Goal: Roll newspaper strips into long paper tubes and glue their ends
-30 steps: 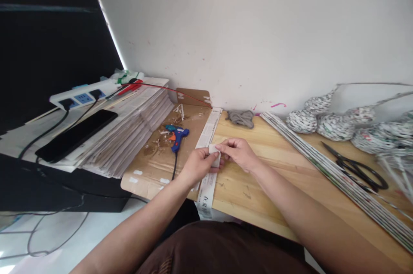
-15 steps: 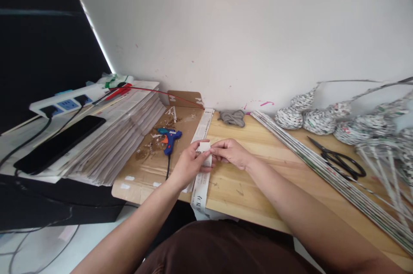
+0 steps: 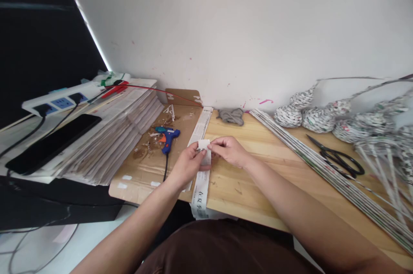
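A narrow strip of printed newspaper [image 3: 204, 161] is held up between my two hands, over the table's front part. My left hand [image 3: 189, 163] is closed on it, thumb in front and fingers behind. The thumb and forefinger of my right hand [image 3: 227, 150] pinch the strip's upper right edge. Beneath them, long newspaper strips [image 3: 200, 200] lie from the wall to the front edge and hang over it. Left of my hands, a blue glue gun [image 3: 167, 138] rests on a flattened cardboard sheet [image 3: 138, 186].
At left, a tall paper stack [image 3: 129, 127] carries a phone [image 3: 53, 143] and a power strip [image 3: 63, 101]. A grey cloth [image 3: 230, 116] lies by the wall. Rolled paper sticks [image 3: 309, 164], black scissors [image 3: 338, 157] and several woven paper gourds [image 3: 318, 120] occupy the right side.
The held strip now shows more of its dark print near the top. My right fingers have moved slightly up along its edge, and the whole view has shifted a little.
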The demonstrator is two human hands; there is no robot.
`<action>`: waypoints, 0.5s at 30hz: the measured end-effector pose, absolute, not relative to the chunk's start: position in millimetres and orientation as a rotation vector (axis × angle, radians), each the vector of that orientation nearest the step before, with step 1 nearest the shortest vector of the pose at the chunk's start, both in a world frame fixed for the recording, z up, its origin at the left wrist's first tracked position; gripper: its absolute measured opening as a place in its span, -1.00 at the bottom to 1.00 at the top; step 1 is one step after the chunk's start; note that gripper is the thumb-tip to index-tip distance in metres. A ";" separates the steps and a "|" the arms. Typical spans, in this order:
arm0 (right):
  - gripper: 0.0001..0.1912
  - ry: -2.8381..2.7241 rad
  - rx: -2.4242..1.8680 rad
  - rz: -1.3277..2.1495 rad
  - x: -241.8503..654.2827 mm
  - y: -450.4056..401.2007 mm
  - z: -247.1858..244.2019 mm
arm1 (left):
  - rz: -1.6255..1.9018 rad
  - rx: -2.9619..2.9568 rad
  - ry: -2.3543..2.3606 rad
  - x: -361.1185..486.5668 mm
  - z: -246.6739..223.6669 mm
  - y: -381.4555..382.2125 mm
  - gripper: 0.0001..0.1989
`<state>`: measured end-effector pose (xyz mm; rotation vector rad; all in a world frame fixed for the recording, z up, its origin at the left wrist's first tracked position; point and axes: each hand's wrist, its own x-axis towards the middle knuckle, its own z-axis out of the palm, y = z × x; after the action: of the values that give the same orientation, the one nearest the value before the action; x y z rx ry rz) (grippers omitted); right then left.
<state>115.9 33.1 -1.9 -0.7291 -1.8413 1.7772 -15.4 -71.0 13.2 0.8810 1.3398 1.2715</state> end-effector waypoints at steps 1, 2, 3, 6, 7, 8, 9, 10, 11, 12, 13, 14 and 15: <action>-0.74 -1.833 -0.729 1.786 116.2 33.6 -1.7 | 1.288 0.851 1.327 -14.4 13.8 -70.8 -0.58; -0.74 -1.824 -0.728 1.798 116.5 34.0 -1.3 | 1.308 0.820 1.310 -13.4 14.2 -70.6 -0.58; -0.74 -1.814 -0.725 1.813 116.7 34.3 -1.0 | 1.329 0.791 1.289 -12.5 14.2 -70.3 -0.59; -0.73 -1.790 -0.710 1.853 116.8 34.4 0.0 | 1.373 0.745 1.237 -10.8 13.0 -69.5 -0.63; -0.73 -1.786 -0.710 1.860 116.8 34.1 0.4 | 1.378 0.747 1.236 -10.5 12.6 -69.4 -0.63; -0.73 -1.785 -0.718 1.862 116.8 33.8 1.0 | 1.376 0.755 1.245 -10.3 12.4 -69.4 -0.63; -0.73 -1.782 -0.736 1.860 116.8 33.3 1.7 | 1.371 0.764 1.260 -10.1 12.3 -69.4 -0.62; -0.74 -1.774 -0.760 1.857 116.7 32.9 2.5 | 1.366 0.775 1.274 -10.0 12.5 -69.3 -0.61; -0.74 -1.760 -0.785 1.855 116.6 32.4 3.4 | 1.360 0.788 1.287 -9.9 12.9 -69.2 -0.61; -0.74 -1.740 -0.807 1.855 116.4 32.1 4.3 | 1.356 0.801 1.298 -9.7 13.4 -68.9 -0.60; -0.74 -1.717 -0.826 1.858 116.1 31.8 5.0 | 1.354 0.815 1.309 -9.6 13.9 -68.5 -0.60; -0.74 -1.694 -0.841 1.864 115.7 31.6 5.5 | 1.351 0.829 1.320 -9.4 14.4 -68.1 -0.60; -0.74 -1.674 -0.848 1.871 115.3 31.5 5.8 | 1.347 0.847 1.329 -9.3 14.7 -67.6 -0.61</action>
<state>115.3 31.5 5.8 -0.8483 -1.6744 1.8706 -9.3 -67.6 14.7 0.8466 1.3293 1.3469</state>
